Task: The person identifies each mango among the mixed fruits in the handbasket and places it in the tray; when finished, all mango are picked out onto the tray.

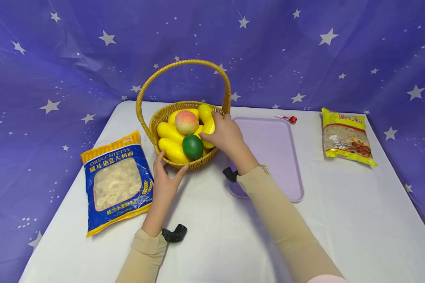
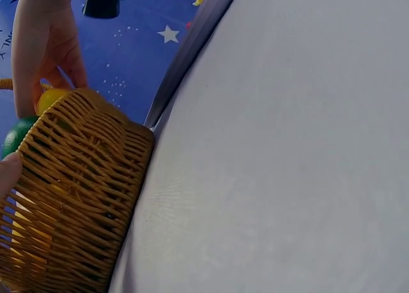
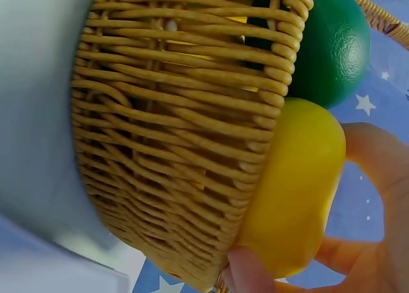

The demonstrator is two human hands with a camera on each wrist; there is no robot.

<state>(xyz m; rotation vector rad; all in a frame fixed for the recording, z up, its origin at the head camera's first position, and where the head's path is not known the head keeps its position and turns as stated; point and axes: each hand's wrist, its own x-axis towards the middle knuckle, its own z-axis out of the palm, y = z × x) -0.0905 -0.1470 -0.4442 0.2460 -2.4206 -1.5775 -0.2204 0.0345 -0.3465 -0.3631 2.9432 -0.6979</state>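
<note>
A wicker basket (image 1: 198, 163) with a tall arched handle holds several yellow mango-shaped fruits (image 1: 173, 150), a pink peach (image 1: 187, 122) and a dark green oval fruit (image 1: 192, 147). At the basket's right side my right hand (image 1: 228, 134) grips a yellow mango-shaped fruit (image 3: 297, 184), thumb on one side and fingers on the other; the fruit sits at the rim. My left hand (image 1: 166, 182) rests against the front left of the basket, thumb and forefinger spread along its rim. In the left wrist view only the thumb (image 2: 9, 173) shows clearly; the other fingers are mostly hidden.
Left of the basket lies a blue and orange orecchiette bag (image 1: 117, 184). A lilac tray (image 1: 276, 157) lies to the right, partly under my right forearm. Beyond its far edge is a red lollipop (image 1: 292, 119). A yellow-topped pasta bag (image 1: 347, 137) lies far right.
</note>
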